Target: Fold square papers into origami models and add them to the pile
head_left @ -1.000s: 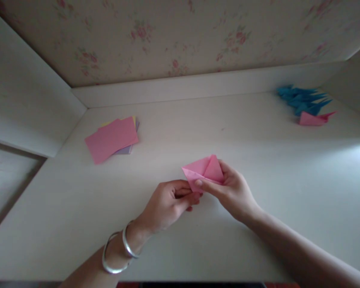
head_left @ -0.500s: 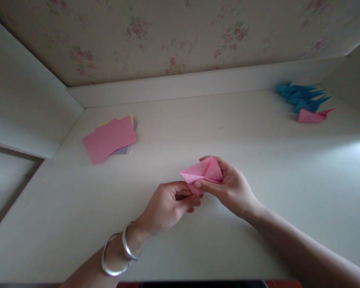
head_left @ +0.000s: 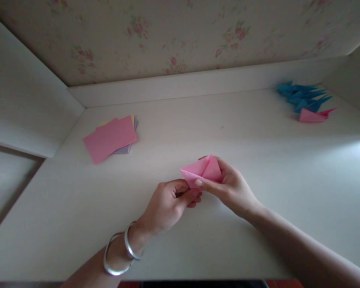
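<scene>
Both hands hold a piece of pink origami paper (head_left: 201, 169), folded into a small pointed shape with a crease near its middle. My right hand (head_left: 232, 188) grips its right side, thumb on the near face and fingers behind. At the lower edge, my left hand (head_left: 171, 204) pinches the paper between thumb and fingers; part of that grip is hidden. Two silver bangles circle my left wrist.
A stack of pink, yellow and lilac paper sheets (head_left: 111, 138) lies at the left on the white desk (head_left: 180, 132). Several blue folded paper figures (head_left: 306, 98) and one pink folded figure (head_left: 312, 116) sit at the back right. A floral wall rises behind.
My left fingers have shifted slightly upward with the paper's lower tip, which is now folded up and shows less below my right thumb. My right hand has hardly moved.
</scene>
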Motion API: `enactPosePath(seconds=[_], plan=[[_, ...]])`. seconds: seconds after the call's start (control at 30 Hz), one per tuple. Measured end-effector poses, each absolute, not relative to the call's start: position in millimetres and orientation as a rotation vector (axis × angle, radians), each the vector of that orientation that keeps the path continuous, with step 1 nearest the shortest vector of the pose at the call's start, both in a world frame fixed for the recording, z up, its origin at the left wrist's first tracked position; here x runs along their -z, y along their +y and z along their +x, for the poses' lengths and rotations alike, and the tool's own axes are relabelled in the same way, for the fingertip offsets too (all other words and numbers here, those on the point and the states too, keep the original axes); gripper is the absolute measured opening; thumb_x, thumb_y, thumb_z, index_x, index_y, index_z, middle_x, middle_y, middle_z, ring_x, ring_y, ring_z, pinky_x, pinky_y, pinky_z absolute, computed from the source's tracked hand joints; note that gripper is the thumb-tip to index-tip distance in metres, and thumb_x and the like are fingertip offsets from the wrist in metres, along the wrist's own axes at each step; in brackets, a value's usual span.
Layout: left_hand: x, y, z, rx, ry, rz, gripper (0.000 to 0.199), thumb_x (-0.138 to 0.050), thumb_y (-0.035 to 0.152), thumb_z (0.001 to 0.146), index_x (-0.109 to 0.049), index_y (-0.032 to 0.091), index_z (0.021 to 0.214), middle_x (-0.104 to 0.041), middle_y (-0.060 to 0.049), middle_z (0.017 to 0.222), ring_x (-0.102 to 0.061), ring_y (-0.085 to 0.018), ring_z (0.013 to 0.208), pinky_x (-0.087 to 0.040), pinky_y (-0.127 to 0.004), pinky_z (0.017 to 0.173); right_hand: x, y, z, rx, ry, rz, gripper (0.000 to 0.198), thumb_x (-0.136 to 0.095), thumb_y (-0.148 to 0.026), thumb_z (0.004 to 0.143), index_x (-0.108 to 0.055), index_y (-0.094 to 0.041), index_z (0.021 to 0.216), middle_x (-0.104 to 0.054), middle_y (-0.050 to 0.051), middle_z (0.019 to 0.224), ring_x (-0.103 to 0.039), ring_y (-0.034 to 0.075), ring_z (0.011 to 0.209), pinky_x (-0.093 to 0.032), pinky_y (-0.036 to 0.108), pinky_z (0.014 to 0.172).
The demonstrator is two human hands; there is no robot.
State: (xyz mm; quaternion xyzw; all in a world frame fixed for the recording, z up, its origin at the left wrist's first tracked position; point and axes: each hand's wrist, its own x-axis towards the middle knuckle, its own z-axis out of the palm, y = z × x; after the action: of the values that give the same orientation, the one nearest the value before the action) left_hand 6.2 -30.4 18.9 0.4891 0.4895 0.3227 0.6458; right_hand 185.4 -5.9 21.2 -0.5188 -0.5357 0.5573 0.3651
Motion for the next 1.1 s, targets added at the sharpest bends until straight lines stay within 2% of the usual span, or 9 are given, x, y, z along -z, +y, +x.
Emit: enactPosePath(seconds=[0.1, 0.3, 0.5, 0.83, 1.1], plan=[[-19.2, -30.6, 6.2, -0.751, 1.093, 1.103, 0.015, -0.069, 0.031, 0.088, -0.075, 0.017, 0.088, -0.078, -0.006, 0.083, -0.073, -0.018, 0.077, -0.060, -0.027, 0.072, -20.2, -5.7, 187.1, -1.454, -1.372, -1.310, 0.038, -0.077, -0.046, 0.077, -0.064, -0.020, 0.102, -0.063, 0.000, 0.078, -0.057, 0.015, 0.067, -0.045, 0.024, 0.055], [-20.5, -30.6, 6.1, -0.750, 1.096, 1.122, 0.015, -0.070, 0.029, 0.086, -0.074, 0.015, 0.085, -0.077, -0.007, 0.082, -0.072, -0.018, 0.076, -0.059, -0.026, 0.070, -12.7, -4.3, 188.1, -1.597, -1.248, -1.221, 0.037, -0.081, -0.042, 0.074, -0.064, -0.019, 0.097, -0.065, 0.000, 0.078, -0.058, 0.014, 0.068, -0.045, 0.024, 0.058], [-17.8, -30.5, 4.8, -0.721, 1.138, 1.227, 0.017, -0.067, 0.029, 0.088, -0.075, 0.014, 0.087, -0.078, -0.007, 0.082, -0.072, -0.018, 0.075, -0.057, -0.026, 0.069, -12.5, -3.2, 186.6, -1.764, -1.103, -1.093, 0.028, -0.084, -0.036, 0.072, -0.064, -0.018, 0.080, -0.065, -0.001, 0.071, -0.061, 0.014, 0.064, -0.047, 0.026, 0.059], [-15.9, -31.4, 3.2, -0.700, 1.152, 1.324, 0.018, -0.065, 0.030, 0.090, -0.075, 0.016, 0.087, -0.078, -0.006, 0.082, -0.073, -0.018, 0.075, -0.057, -0.026, 0.069, -13.8, -3.9, 184.7, -1.808, -1.069, -1.074, 0.022, -0.082, -0.031, 0.074, -0.068, -0.016, 0.081, -0.069, 0.002, 0.069, -0.065, 0.017, 0.062, -0.051, 0.031, 0.061], [-15.1, -30.6, 2.6, -0.706, 1.145, 1.289, 0.016, -0.065, 0.028, 0.090, -0.074, 0.016, 0.088, -0.078, -0.007, 0.083, -0.073, -0.019, 0.076, -0.057, -0.027, 0.070, -14.1, -5.2, 185.2, -1.756, -1.096, -1.162, 0.028, -0.083, -0.037, 0.073, -0.070, -0.017, 0.089, -0.069, 0.002, 0.073, -0.065, 0.016, 0.065, -0.052, 0.029, 0.062]])
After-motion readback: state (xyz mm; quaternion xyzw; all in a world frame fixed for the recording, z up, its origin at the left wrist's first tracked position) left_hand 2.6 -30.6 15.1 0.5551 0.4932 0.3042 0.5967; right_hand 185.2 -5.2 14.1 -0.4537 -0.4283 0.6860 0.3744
